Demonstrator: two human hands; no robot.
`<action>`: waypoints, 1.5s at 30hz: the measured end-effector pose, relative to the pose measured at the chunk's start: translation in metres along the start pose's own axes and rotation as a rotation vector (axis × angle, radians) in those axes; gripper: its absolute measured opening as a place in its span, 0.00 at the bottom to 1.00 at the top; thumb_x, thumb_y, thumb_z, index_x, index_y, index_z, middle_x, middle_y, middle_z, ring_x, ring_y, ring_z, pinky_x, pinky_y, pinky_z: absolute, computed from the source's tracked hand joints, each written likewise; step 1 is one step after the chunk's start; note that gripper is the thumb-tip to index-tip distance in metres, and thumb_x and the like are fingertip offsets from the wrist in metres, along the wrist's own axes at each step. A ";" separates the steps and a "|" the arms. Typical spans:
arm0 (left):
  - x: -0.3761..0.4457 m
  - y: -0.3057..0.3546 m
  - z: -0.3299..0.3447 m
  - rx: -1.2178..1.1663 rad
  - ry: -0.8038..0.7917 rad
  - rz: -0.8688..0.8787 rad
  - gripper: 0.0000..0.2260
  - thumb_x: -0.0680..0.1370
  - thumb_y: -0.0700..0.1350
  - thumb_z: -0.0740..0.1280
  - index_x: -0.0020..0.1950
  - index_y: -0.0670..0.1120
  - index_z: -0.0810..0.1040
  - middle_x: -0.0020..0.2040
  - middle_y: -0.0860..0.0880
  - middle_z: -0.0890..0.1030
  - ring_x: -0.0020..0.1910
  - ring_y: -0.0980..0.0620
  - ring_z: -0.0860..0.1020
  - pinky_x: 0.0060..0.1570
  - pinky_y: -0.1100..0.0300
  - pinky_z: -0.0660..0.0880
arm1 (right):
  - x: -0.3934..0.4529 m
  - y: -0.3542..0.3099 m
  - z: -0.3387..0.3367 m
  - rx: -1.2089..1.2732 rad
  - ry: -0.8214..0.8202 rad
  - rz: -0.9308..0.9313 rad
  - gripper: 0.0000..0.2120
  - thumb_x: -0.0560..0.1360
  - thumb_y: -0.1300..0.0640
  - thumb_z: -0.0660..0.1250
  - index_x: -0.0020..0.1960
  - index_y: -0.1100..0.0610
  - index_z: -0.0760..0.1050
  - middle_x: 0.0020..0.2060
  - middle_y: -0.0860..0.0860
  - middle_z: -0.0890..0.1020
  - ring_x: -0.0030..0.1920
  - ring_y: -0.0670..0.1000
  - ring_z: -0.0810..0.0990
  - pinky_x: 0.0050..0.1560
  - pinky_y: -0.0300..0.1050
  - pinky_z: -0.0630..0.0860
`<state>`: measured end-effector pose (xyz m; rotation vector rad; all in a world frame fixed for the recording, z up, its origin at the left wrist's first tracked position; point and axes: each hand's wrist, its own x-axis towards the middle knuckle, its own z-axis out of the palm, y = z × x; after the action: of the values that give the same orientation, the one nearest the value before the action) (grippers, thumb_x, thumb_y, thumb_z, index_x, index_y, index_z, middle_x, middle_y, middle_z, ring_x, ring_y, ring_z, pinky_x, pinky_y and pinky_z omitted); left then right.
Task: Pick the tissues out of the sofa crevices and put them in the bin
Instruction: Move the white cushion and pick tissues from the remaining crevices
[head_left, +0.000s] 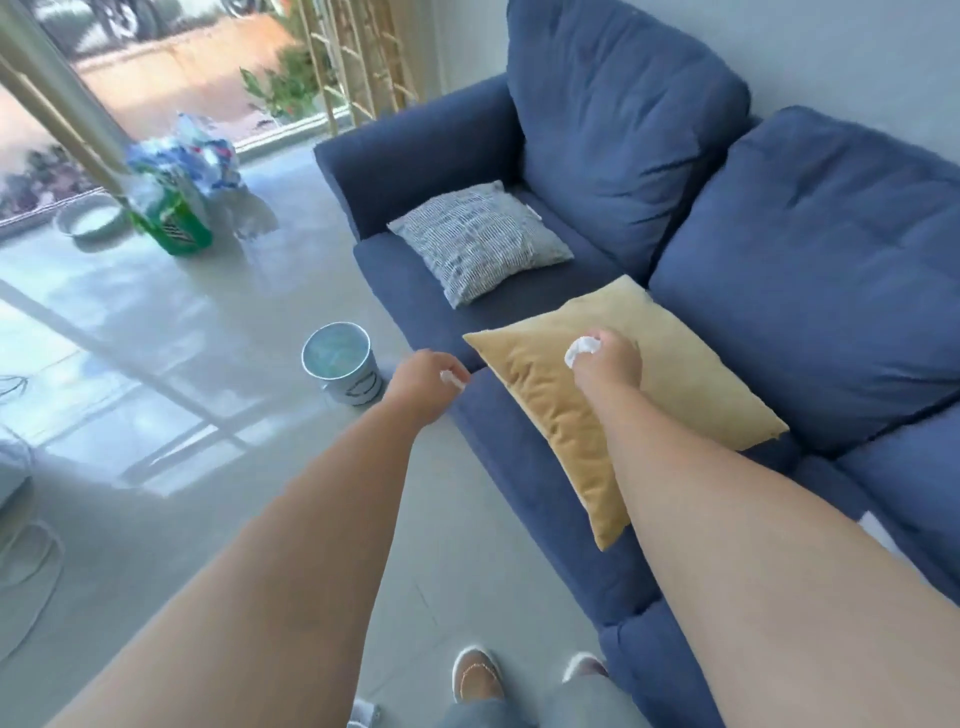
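A blue sofa (571, 291) fills the right side of the view. My right hand (610, 358) hovers over a yellow cushion (691, 364) and is closed on a crumpled white tissue (581, 349). My left hand (426, 382) is held out above the sofa's front edge, pinching a small white tissue (453, 379). A small metal bin (340, 364) stands on the floor just left of my left hand, its mouth facing up. No tissue is visible in the sofa crevices from here.
A patterned grey cushion (480, 239) lies on the left seat. On the tiled floor near the glass door sit a green bag (174, 218), a pile of plastic bags (202, 156) and a pale bowl (91, 221). My shoes (475, 675) stand by the sofa front.
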<state>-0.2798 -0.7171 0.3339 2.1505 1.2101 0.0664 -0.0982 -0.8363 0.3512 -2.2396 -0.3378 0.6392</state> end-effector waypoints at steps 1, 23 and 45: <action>0.005 -0.013 -0.009 0.006 0.026 -0.020 0.14 0.74 0.37 0.63 0.46 0.52 0.85 0.53 0.47 0.80 0.52 0.47 0.78 0.45 0.62 0.71 | 0.007 -0.012 0.016 -0.013 -0.002 -0.001 0.19 0.76 0.64 0.57 0.65 0.55 0.75 0.67 0.54 0.68 0.57 0.57 0.76 0.52 0.40 0.69; 0.129 -0.244 -0.189 -0.313 0.323 -0.598 0.12 0.70 0.55 0.75 0.41 0.47 0.83 0.39 0.50 0.81 0.40 0.48 0.78 0.36 0.60 0.72 | 0.069 -0.229 0.322 -0.211 -0.492 -0.231 0.11 0.75 0.63 0.59 0.56 0.56 0.74 0.46 0.52 0.79 0.44 0.53 0.75 0.41 0.43 0.73; 0.313 -0.408 -0.196 -0.401 0.302 -0.739 0.14 0.78 0.39 0.62 0.59 0.49 0.82 0.55 0.51 0.83 0.51 0.51 0.80 0.47 0.63 0.74 | 0.198 -0.282 0.587 -0.583 -0.755 -0.135 0.19 0.75 0.66 0.62 0.64 0.55 0.75 0.59 0.56 0.80 0.61 0.56 0.77 0.48 0.38 0.67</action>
<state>-0.4729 -0.2274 0.1729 1.2870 1.9096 0.2906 -0.2619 -0.2061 0.1535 -2.3787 -1.1609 1.4485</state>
